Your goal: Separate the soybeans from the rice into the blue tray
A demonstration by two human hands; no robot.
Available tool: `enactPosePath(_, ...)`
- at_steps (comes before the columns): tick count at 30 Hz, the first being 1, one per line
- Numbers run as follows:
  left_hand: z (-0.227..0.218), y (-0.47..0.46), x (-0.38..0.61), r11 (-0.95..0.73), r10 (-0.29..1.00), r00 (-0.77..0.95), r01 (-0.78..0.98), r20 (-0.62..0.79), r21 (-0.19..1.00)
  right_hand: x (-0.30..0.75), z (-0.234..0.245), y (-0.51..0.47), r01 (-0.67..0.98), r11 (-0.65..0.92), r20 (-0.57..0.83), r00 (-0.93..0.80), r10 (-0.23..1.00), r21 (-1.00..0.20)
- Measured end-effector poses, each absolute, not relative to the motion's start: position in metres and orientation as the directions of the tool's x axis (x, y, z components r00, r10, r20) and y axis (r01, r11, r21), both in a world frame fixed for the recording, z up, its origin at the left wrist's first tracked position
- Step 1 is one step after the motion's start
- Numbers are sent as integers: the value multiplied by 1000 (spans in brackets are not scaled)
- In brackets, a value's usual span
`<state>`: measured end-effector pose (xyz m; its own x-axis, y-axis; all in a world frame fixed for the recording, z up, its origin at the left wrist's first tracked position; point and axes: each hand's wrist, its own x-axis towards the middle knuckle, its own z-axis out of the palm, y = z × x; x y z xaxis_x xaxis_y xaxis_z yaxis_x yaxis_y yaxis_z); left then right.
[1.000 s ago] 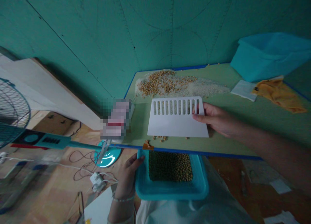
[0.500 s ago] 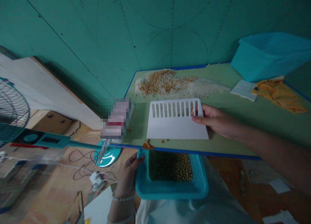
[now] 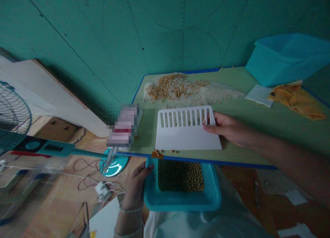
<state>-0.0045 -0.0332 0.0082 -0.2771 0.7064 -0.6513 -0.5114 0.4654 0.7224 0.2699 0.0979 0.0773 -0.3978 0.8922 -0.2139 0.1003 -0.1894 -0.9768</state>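
My right hand [image 3: 222, 124] grips the right end of a white slotted scraper [image 3: 188, 138], thumb on its face and fingers at the end slots. The scraper's straight lower edge lies near the front of the table [image 3: 242, 141], with a few loose beans [image 3: 174, 151] in front of it. My left hand [image 3: 141, 174] is closed on the left rim of a turquoise tub [image 3: 184, 206] held below the table edge. Inside lie tan beans [image 3: 196, 177] and small dark green beans [image 3: 168, 176]. Farther back on the table spreads a pile of tan beans [image 3: 167, 85] mixed with pale grains [image 3: 219, 93].
A blue-green bin [image 3: 283, 64] stands at the back right, beside a white paper [image 3: 260, 94] and an orange cloth [image 3: 296, 98]. A fan [image 3: 48, 147] occupies the left side. Orange tape [image 3: 157, 155] marks the table's front edge. Cables and a power strip [image 3: 103, 191] lie on the floor.
The scraper has shifted slightly toward the front edge, and the loose beans before it have moved a little nearer that edge. My left hand and the tub have stayed in place.
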Motion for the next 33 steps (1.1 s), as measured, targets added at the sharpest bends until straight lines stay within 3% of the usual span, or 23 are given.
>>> enactPosePath(16, 17, -33, -2, 466, 727, -202, -556, -656, 688, 279, 80, 99, 157, -204, -255, -498, 829, -966)
enactPosePath(33, 16, -31, -2, 466, 721, -224, -542, -655, 699, 298, 90, 97, 238, -115, -246, -654, 715, -964)
